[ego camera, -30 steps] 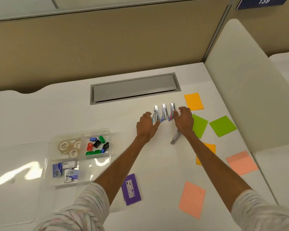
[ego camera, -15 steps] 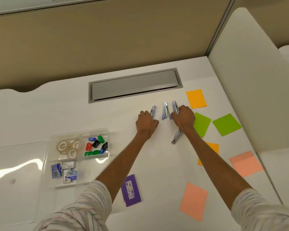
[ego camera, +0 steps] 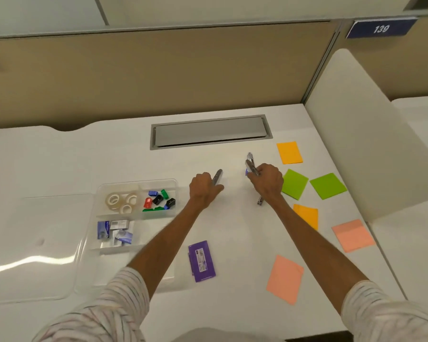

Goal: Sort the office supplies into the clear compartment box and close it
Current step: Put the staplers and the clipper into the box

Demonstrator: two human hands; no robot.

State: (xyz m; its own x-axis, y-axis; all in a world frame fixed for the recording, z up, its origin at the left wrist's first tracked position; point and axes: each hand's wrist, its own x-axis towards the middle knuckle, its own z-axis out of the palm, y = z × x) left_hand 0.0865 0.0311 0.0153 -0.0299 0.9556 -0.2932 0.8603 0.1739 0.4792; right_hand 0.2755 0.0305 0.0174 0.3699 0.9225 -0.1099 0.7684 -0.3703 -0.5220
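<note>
Our left hand (ego camera: 204, 188) grips one slim silver stapler (ego camera: 218, 175), our right hand (ego camera: 267, 181) seemingly two more staplers (ego camera: 250, 162); the clear plastic compartment box (ego camera: 134, 182) lies leftward, nearer our left.

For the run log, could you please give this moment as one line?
left hand: grips lone stapler; right hand: grips other staplers; box: open

The compartment box (ego camera: 156, 230) lies left of the left hand (ego camera: 204, 188), paper squares (ego camera: 328, 185) right of the right hand (ego camera: 267, 181).

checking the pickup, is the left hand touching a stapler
Touching. The head view shows the left hand curled round a silver stapler, with the stapler's tip sticking out beyond the grip.
</note>
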